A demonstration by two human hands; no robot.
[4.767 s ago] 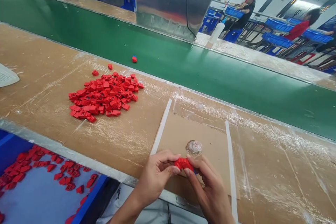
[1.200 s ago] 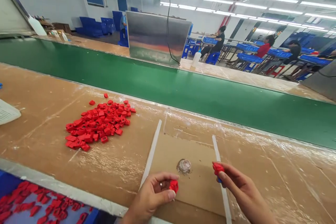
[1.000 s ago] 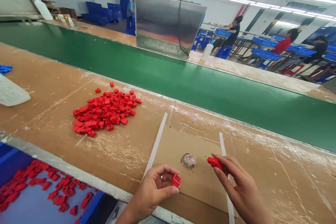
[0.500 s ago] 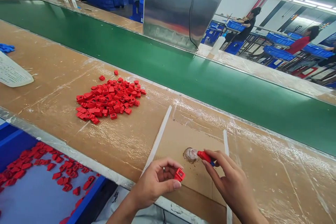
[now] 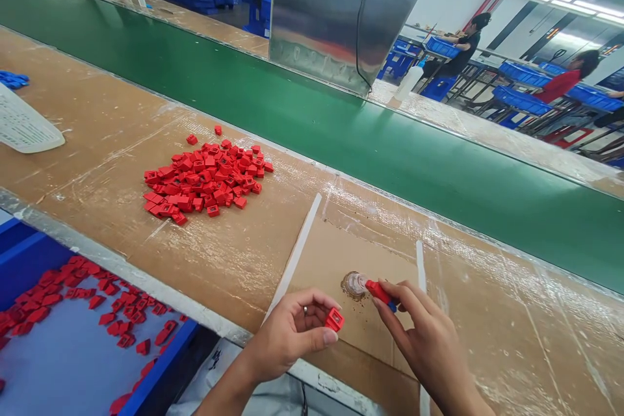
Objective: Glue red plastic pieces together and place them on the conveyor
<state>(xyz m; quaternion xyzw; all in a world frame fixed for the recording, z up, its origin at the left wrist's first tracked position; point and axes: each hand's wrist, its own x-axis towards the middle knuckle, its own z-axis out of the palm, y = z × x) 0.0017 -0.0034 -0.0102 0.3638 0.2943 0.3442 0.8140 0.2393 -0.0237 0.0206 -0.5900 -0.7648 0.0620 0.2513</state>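
My left hand pinches a small square red plastic piece between thumb and forefinger, just above the near edge of the bench. My right hand grips a red part with a bit of blue and holds its tip against a small clear round dish that sits on a cardboard sheet. Brown specks lie around the dish. A heap of red plastic pieces lies to the left on the taped brown bench.
A blue bin with loose red pieces sits at the lower left. A green conveyor belt runs behind the bench, with a metal panel beyond it. A white perforated tray lies far left. Other people sit at blue-bin tables at the back right.
The hands, joined on one red part earlier, came apart. My right hand then brought its red and blue part left to the clear dish; my left hand keeps its red piece.
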